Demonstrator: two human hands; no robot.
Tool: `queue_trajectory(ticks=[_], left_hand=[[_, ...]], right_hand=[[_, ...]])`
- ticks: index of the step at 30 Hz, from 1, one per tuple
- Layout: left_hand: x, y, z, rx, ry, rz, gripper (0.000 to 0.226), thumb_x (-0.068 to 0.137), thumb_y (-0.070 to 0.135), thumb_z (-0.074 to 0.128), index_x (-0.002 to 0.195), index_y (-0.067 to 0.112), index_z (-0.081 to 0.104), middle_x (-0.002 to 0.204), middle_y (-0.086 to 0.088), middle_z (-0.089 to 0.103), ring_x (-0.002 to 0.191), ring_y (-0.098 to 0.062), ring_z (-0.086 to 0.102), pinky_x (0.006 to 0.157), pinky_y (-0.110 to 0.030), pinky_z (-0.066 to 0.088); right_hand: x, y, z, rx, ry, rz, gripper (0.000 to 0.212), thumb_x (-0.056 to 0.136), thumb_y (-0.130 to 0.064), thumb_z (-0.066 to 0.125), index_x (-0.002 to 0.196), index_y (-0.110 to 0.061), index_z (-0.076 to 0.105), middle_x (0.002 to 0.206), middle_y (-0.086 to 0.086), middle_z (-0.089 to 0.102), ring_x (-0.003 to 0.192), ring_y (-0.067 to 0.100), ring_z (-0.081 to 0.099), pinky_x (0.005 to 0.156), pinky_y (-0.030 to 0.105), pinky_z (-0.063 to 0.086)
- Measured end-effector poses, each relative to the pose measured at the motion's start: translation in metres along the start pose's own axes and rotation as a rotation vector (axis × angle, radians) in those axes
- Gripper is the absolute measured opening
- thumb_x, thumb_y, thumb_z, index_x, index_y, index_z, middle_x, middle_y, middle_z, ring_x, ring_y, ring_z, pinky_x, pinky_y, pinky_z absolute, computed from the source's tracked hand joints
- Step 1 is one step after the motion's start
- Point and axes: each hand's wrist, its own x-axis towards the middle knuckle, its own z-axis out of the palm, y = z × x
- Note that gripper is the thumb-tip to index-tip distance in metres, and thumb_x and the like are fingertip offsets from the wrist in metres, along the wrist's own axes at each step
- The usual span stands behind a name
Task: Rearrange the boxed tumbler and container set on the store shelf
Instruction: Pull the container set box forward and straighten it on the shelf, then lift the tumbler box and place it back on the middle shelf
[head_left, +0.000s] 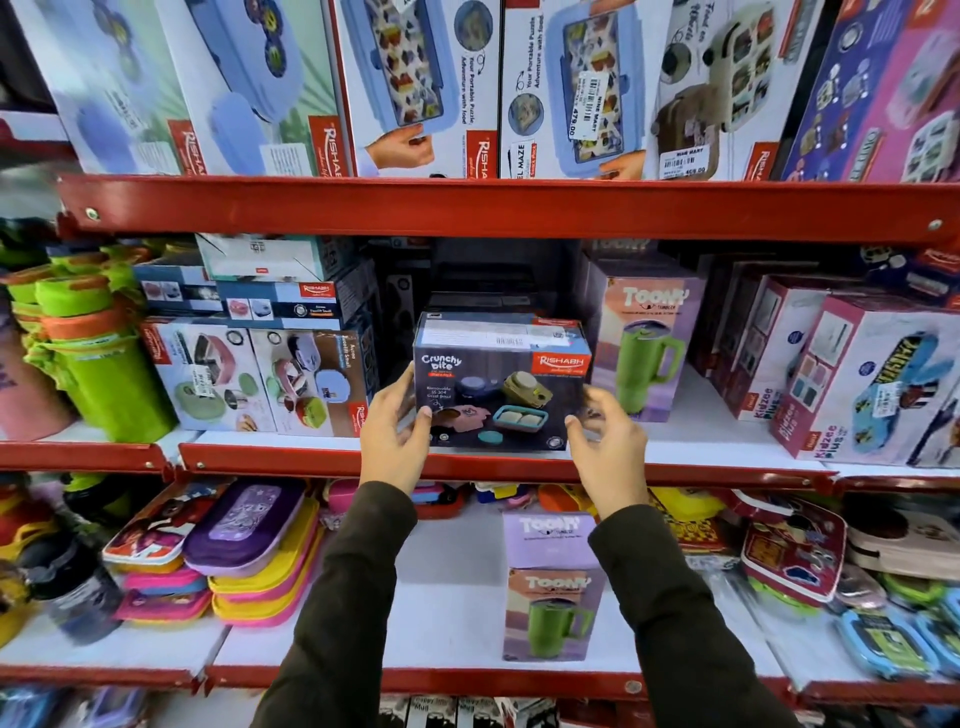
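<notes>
The dark "Crunchy Bite" container set box (501, 387) stands on the middle shelf (519, 462), close to its front edge. My left hand (395, 436) grips the box's left edge, thumb on the front face and fingers around the side. My right hand (605, 441) is at the lower right corner, fingers spread and blurred, thumb tip just touching the edge. A purple "Toony" tumbler box (644, 348) showing a green mug stands directly right of it. A second tumbler box (550, 587) stands upright on the lower shelf between my forearms.
Lunch box cartons (260, 379) stand to the left of the container box, with green bottles (98, 374) further left. Pink Kidzee boxes (852, 384) fill the right. A dark gap lies behind the container box. Flat lunch boxes (249, 545) are stacked on the lower shelf.
</notes>
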Motion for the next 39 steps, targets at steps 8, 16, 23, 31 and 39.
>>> queue_trajectory(ticks=[8,16,23,31,39], left_hand=[[0.008,-0.026,0.003,0.170,-0.028,-0.067,0.054,0.097,0.003,0.055,0.148,0.016,0.044,0.142,-0.010,0.051,0.127,-0.014,0.051,0.084,0.010,0.032],[0.006,-0.030,0.005,0.201,0.008,-0.062,0.053,0.096,0.006,0.057,0.147,0.017,0.045,0.143,-0.010,0.053,0.132,-0.021,0.050,0.106,-0.028,0.035],[0.007,-0.029,0.002,0.226,0.016,-0.058,0.052,0.097,0.005,0.054,0.148,0.015,0.044,0.145,-0.012,0.052,0.137,-0.025,0.048,0.107,-0.025,0.033],[-0.027,-0.028,0.004,-0.007,0.294,0.081,0.047,0.094,0.004,0.054,0.131,0.033,0.051,0.126,0.019,0.057,0.121,-0.002,0.055,0.098,-0.029,0.051],[-0.124,-0.088,0.037,0.152,-0.092,0.046,0.059,0.084,-0.015,0.045,0.126,0.026,0.054,0.117,-0.007,0.054,0.098,-0.006,0.055,0.085,-0.020,0.048]], right_hand=[[-0.001,0.006,0.011,-0.059,-0.042,0.049,0.039,0.093,-0.006,0.065,0.131,-0.012,0.062,0.118,0.013,0.073,0.097,0.021,0.071,0.081,0.019,0.053],[0.001,0.007,0.011,-0.071,-0.063,0.042,0.040,0.095,-0.007,0.063,0.134,-0.011,0.060,0.120,0.016,0.072,0.096,0.021,0.070,0.084,0.024,0.053],[0.003,0.009,0.013,-0.065,-0.104,0.023,0.040,0.096,-0.009,0.063,0.135,-0.013,0.059,0.125,0.013,0.070,0.106,0.026,0.070,0.089,0.025,0.052],[-0.025,0.023,0.007,0.188,0.200,0.039,0.035,0.093,-0.004,0.062,0.121,-0.024,0.067,0.117,-0.006,0.072,0.094,0.012,0.070,0.075,0.016,0.056],[-0.105,0.108,-0.002,0.133,0.292,0.553,0.028,0.093,0.010,0.044,0.101,-0.010,0.062,0.114,0.016,0.061,0.107,0.033,0.059,0.083,0.025,0.040]])
